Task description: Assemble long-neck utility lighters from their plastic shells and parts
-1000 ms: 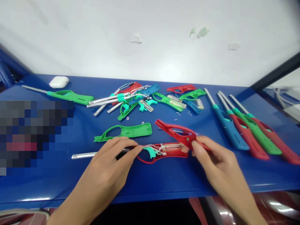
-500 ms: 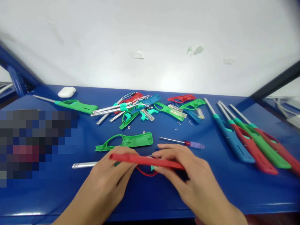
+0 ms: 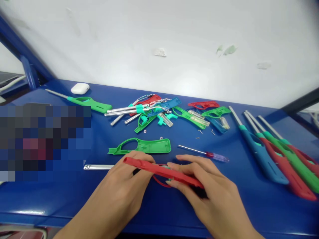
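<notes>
A red lighter casing half (image 3: 164, 170), seen edge-on, is held between both hands above the blue table. My left hand (image 3: 127, 186) is closed around its left part. My right hand (image 3: 206, 182) pinches its right part between thumb and fingers. Beneath it, a second red part with a loop and some green shows in part, mostly hidden by the hands. A silver lighter tube (image 3: 98, 167) sticks out to the left from under my left hand. A green casing half (image 3: 154, 146) lies just beyond the hands, and a screwdriver (image 3: 214, 156) with a purple handle lies beyond my right hand.
At the back is a pile of metal tubes (image 3: 127, 110), wires and casing halves. Clear fuel tanks (image 3: 199, 118) and small screws (image 3: 200, 131) lie right of it. Several whole lighters (image 3: 264, 156) line the right side. A green lighter (image 3: 92, 104) and white case (image 3: 80, 88) are back left.
The view has shifted and tilted, so the table's things appear farther right. The red casing half now slopes more, its right end lower. Both hands keep their hold.
</notes>
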The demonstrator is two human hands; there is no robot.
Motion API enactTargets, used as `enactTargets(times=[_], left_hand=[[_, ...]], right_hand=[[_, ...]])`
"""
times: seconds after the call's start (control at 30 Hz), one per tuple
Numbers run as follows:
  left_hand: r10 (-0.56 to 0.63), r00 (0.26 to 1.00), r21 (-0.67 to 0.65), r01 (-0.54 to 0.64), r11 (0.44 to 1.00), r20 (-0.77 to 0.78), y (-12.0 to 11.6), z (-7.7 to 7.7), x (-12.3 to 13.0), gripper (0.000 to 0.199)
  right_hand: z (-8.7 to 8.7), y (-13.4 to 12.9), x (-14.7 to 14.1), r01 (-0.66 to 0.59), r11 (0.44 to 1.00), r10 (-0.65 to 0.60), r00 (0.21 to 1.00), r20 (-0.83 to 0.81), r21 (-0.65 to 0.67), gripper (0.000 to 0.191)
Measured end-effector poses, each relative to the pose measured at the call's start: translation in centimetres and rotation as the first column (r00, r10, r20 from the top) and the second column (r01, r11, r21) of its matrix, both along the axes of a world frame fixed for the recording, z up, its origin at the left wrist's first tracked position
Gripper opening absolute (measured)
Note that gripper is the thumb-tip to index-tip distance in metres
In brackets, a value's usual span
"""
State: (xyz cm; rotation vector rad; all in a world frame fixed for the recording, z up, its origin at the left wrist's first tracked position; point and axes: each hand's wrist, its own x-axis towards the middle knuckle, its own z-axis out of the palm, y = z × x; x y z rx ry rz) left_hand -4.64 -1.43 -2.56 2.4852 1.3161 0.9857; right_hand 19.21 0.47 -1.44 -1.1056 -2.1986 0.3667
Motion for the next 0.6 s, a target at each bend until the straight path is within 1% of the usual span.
enactTargets(times=[0.07,0.13,0.23,0.33,0.4,0.5,0.6], left_hand=[[0.001,1.000,-0.032,-0.001,0.999,0.005,-0.07,0.16,0.06,0.028],[0.007,1.000,-0.091,-0.007,0.996,0.002,-0.12,0.31,0.12,0.026],[0.020,0.999,-0.148,-0.015,0.989,0.029,-0.14,0.39,0.25,0.027],[0.015,0.999,-0.142,-0.009,0.990,0.040,-0.19,0.46,0.36,0.027],[0.005,1.000,-0.122,-0.002,0.992,0.024,-0.22,0.52,0.36,0.026],[-0.006,1.000,-0.130,0.005,0.991,-0.003,-0.19,0.48,0.26,0.027],[-0.027,1.000,-0.113,0.028,0.993,0.010,-0.15,0.25,0.13,0.027]], right_hand=[[0.00,-0.01,0.23,-0.028,0.999,0.028,1.000,-0.014,-0.020,0.012],[0.08,0.00,0.47,-0.067,0.997,0.067,0.997,-0.025,-0.034,0.019],[0.27,0.07,0.66,-0.084,0.996,0.084,0.996,0.022,-0.009,0.025],[0.36,0.13,0.61,-0.055,0.997,0.051,0.995,0.084,0.053,0.025],[0.30,0.12,0.54,-0.041,0.995,0.030,0.994,0.108,0.094,0.027],[0.17,0.05,0.46,-0.011,0.989,-0.009,0.991,0.135,0.147,0.026],[0.11,-0.03,0.44,0.016,0.989,-0.035,0.991,0.130,0.147,0.019]])
